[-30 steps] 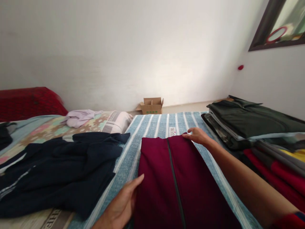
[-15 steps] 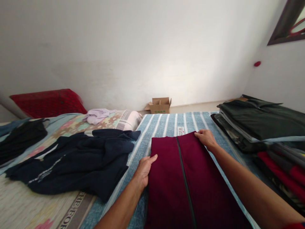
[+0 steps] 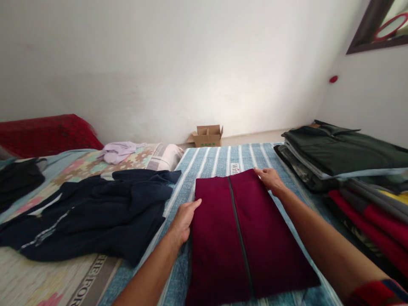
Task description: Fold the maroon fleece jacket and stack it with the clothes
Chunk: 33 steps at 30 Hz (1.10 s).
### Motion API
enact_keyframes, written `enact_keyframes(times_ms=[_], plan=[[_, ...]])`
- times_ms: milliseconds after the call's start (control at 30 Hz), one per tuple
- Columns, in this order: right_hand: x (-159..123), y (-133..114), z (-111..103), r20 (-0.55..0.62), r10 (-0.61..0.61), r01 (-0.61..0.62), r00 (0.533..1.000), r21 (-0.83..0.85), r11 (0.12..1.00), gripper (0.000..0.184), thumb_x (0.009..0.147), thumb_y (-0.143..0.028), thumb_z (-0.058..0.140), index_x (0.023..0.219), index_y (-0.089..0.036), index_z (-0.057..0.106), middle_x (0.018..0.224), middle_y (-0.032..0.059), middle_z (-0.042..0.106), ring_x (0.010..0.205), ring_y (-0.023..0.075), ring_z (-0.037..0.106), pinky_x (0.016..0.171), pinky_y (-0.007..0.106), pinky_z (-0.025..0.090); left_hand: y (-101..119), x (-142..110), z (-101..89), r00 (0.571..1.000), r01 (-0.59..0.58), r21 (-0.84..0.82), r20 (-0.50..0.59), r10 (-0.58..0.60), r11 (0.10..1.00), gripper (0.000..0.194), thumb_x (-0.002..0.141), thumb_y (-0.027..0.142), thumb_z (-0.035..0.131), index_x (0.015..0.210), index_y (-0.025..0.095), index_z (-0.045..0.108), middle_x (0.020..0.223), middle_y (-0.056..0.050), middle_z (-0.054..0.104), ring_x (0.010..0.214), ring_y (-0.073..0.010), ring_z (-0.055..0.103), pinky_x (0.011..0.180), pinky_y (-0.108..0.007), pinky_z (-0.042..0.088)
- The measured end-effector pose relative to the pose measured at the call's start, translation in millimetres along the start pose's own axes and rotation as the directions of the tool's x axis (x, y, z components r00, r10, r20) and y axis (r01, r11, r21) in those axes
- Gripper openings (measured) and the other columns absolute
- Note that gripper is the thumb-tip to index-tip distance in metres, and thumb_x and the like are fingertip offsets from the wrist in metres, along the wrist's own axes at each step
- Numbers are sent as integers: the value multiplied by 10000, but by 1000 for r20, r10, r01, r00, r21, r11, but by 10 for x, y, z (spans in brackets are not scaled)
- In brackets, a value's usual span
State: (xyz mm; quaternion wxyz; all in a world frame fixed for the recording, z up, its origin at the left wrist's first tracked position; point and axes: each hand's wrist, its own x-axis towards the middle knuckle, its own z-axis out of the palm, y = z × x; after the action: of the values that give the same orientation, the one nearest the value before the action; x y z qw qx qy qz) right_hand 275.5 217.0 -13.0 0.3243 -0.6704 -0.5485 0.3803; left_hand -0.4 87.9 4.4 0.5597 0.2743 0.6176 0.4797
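A folded maroon zip jacket (image 3: 242,238) lies flat on a blue striped bedspread (image 3: 210,163), its dark zipper running down the middle. My left hand (image 3: 185,221) rests against the jacket's left edge, fingers flat and nothing gripped. At the top right corner of the jacket, my right hand (image 3: 270,179) lies with its fingertips on the fabric, holding nothing. A crumpled navy garment (image 3: 95,216) lies to the left of my left hand.
Folded clothes stand in tall stacks (image 3: 342,153) along the right wall. A black garment (image 3: 19,180), a lilac cloth (image 3: 119,152) and a red cushion (image 3: 47,136) lie at the left. A cardboard box (image 3: 205,136) stands on the floor beyond the bed.
My left hand has moved up along the jacket's left edge. The view has shifted, and the jacket's bottom hem now shows. My right hand stays near the top right corner.
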Motion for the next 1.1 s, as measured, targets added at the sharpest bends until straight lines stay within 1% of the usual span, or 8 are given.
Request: enact_keyframes(times_ms=[133,233,500,667,767,867,967,1100], plan=[[-184,19,-99,158,51,-76,986,152,985,415,746,-584,550,720,-170,559,561,11,559,442,106,475,417,229,369,88,67,-18,963,-167,283,-160,218,944,145,670,289,672,672,172,587,498,22,600,443,-144,561,453,-225,418],[-267,26,-119,232,57,-113,971,235,965,348,687,-503,651,707,-163,583,642,54,636,506,136,558,443,238,425,154,104,38,943,-220,324,-169,285,920,94,642,182,646,694,190,568,526,27,618,480,-150,577,473,-223,421],[-242,161,-11,102,37,-70,994,340,938,269,599,-357,742,676,-191,545,566,-7,600,501,138,560,429,225,412,90,185,98,914,-298,351,-164,372,888,111,642,186,601,722,199,524,521,53,570,477,-131,544,467,-208,387],[-236,204,-2,188,66,-138,980,397,908,316,666,-464,695,751,-187,571,640,27,644,537,159,596,481,254,477,128,217,54,912,-258,454,-177,370,853,131,647,166,595,758,198,534,573,20,598,578,-185,600,562,-262,449],[-208,181,-48,256,62,-166,965,410,897,441,801,-593,489,827,-169,606,746,82,683,650,183,644,568,273,522,221,185,95,820,-269,746,-153,551,609,168,671,177,600,837,173,569,821,-81,664,851,-273,626,781,-357,467],[-158,150,-61,306,54,-175,950,385,906,435,863,-533,411,851,-152,620,804,105,697,689,180,656,615,282,535,285,124,282,719,-354,907,108,687,228,230,751,196,540,970,139,579,1104,-160,607,1085,-300,541,964,-393,383],[-132,119,-48,298,42,-142,954,321,936,340,842,-445,487,849,-136,630,783,108,700,670,183,652,610,289,530,288,78,577,707,-496,867,365,606,56,269,822,237,475,1049,136,579,1260,-160,531,1207,-267,460,1040,-359,315],[-164,87,-58,139,-11,-12,990,161,987,366,817,-478,503,803,-140,643,730,85,682,702,202,637,568,266,472,240,81,879,712,-611,791,567,414,-33,443,876,384,433,1234,132,501,1429,-158,373,1353,-282,261,1090,-440,202]])
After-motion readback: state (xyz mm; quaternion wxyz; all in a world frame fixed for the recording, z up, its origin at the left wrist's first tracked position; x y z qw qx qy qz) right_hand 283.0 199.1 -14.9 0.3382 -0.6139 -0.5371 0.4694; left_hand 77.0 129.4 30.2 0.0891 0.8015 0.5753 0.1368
